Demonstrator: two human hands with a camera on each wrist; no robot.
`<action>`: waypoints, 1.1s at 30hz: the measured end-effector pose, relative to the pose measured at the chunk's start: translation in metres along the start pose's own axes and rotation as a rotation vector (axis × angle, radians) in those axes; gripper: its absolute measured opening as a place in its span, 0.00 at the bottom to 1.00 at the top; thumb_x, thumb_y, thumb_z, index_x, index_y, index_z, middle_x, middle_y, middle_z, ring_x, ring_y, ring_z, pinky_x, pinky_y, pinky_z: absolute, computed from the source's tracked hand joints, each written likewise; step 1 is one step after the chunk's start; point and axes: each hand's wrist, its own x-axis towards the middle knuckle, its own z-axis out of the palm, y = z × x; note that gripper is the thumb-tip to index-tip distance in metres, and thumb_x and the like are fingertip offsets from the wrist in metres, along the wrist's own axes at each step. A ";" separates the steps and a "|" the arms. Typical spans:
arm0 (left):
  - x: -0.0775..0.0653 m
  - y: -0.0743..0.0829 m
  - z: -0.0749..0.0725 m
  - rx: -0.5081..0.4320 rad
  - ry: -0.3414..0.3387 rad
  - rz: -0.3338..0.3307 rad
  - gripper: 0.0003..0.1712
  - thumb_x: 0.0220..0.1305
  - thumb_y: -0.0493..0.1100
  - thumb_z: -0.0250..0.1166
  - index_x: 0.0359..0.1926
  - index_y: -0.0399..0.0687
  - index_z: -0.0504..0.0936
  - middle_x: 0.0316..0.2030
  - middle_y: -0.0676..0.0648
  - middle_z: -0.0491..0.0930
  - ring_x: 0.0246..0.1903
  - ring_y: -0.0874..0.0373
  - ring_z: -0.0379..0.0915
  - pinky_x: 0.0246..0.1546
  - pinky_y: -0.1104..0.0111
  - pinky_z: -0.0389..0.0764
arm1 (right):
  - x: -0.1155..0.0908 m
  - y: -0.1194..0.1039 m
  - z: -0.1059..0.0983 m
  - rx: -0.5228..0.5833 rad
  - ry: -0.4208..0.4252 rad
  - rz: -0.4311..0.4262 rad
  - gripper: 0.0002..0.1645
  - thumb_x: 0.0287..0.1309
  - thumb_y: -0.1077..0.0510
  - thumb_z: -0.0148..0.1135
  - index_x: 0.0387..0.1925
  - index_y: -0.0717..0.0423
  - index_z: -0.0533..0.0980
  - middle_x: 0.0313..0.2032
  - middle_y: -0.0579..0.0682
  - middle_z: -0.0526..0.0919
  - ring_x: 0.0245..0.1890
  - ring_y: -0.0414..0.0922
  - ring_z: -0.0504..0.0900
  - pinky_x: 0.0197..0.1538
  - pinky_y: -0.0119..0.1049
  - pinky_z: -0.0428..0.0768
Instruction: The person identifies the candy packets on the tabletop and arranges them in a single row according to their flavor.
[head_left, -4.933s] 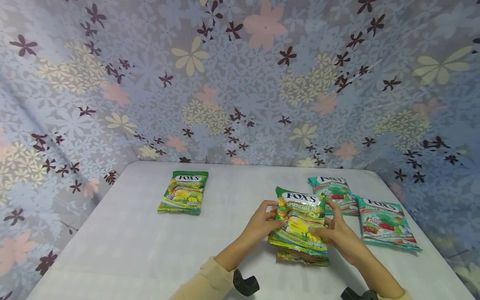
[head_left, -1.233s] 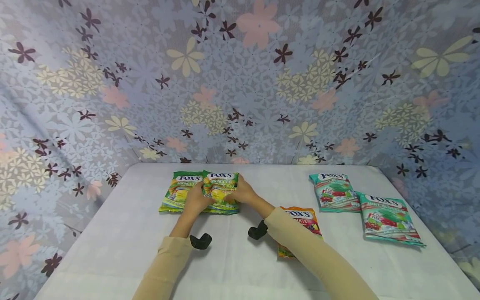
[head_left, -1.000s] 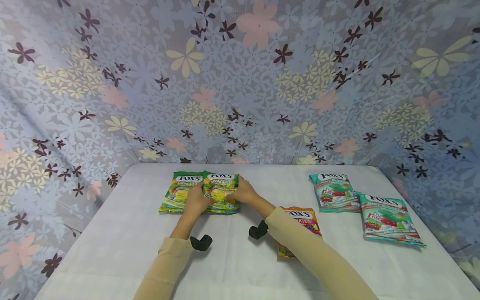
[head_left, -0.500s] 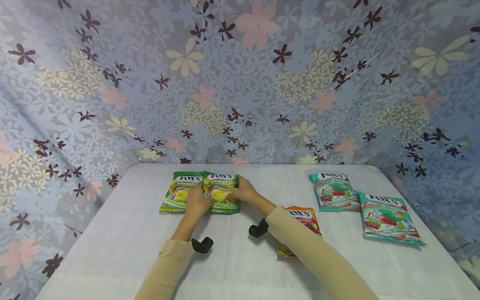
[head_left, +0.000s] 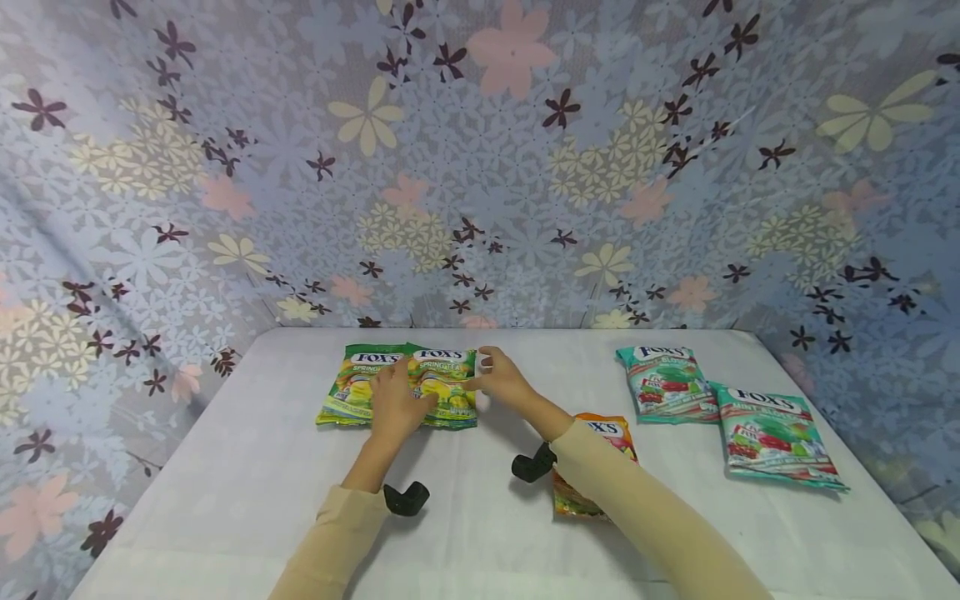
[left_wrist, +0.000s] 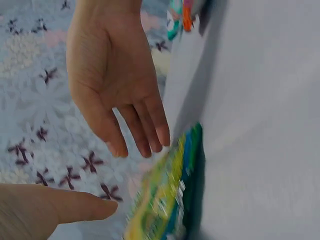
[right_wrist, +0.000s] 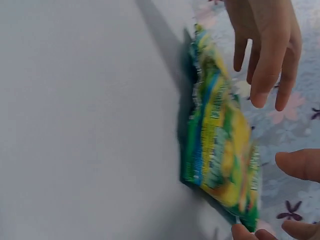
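Two green-and-yellow Fox's Spring Tea candy bags lie side by side at the back left of the table, the left bag point(head_left: 351, 392) partly covered by the right bag point(head_left: 450, 392). Over where they meet hovers my left hand point(head_left: 396, 406), thumb spread from its fingers. Just off the right bag's right edge is my right hand point(head_left: 506, 383), its fingers loosely bent around nothing. In the right wrist view, a gap shows between the candy bag point(right_wrist: 220, 140) and the left hand point(right_wrist: 267, 50); right fingertips point(right_wrist: 245, 233) are close to its lower end.
An orange Fox's candy bag point(head_left: 573, 497) lies mid-table, partly under my right sleeve point(head_left: 637, 508). Two teal Fox's mint bags, one behind point(head_left: 667, 386) and one nearer point(head_left: 776, 437), lie at the right. Flowered cloth point(head_left: 480, 167) rises behind the white table point(head_left: 465, 533).
A Spring Tea bag has come from atop the orange bag to beside the left one. Since half a second ago, both hands have let go and lifted; the right has shifted rightward.
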 end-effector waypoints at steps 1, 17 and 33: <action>-0.002 0.004 0.000 -0.009 0.005 0.017 0.44 0.53 0.42 0.74 0.68 0.34 0.64 0.60 0.26 0.63 0.60 0.31 0.54 0.52 0.42 0.68 | -0.002 -0.001 -0.004 0.010 -0.001 -0.006 0.48 0.50 0.60 0.71 0.70 0.62 0.58 0.64 0.65 0.66 0.63 0.59 0.66 0.60 0.52 0.69; -0.037 0.054 0.017 -0.330 -0.292 0.133 0.47 0.55 0.44 0.73 0.70 0.35 0.58 0.64 0.30 0.61 0.62 0.35 0.59 0.58 0.42 0.65 | -0.071 0.013 -0.087 -0.031 -0.058 -0.060 0.53 0.55 0.52 0.71 0.74 0.56 0.50 0.67 0.63 0.60 0.66 0.62 0.60 0.59 0.58 0.69; -0.056 0.074 0.049 -0.475 -0.562 -0.001 0.51 0.55 0.44 0.74 0.73 0.43 0.55 0.62 0.32 0.65 0.51 0.41 0.74 0.42 0.52 0.80 | -0.144 0.044 -0.149 0.009 -0.045 -0.029 0.59 0.59 0.53 0.67 0.76 0.54 0.36 0.67 0.69 0.55 0.65 0.67 0.57 0.59 0.65 0.64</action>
